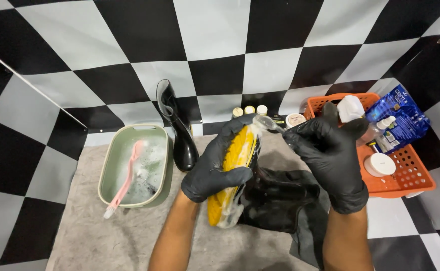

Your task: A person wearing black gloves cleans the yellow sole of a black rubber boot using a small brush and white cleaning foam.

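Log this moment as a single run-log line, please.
left hand: grips yellow-soled boot, sole up | right hand: holds small brush at boot toe | basin with pink brush at left

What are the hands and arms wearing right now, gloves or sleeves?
Both hands wear black disposable-type gloves, glossy and wrinkled, that end at the wrist in a loose cuff: the left hand and the right hand. Above the cuffs both forearms are bare, with no sleeves, watch or bands in view. The gloves show no markings.

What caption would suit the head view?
Black-gloved left hand holds a yellow-soled boot; right hand holds a small brush at its toe.
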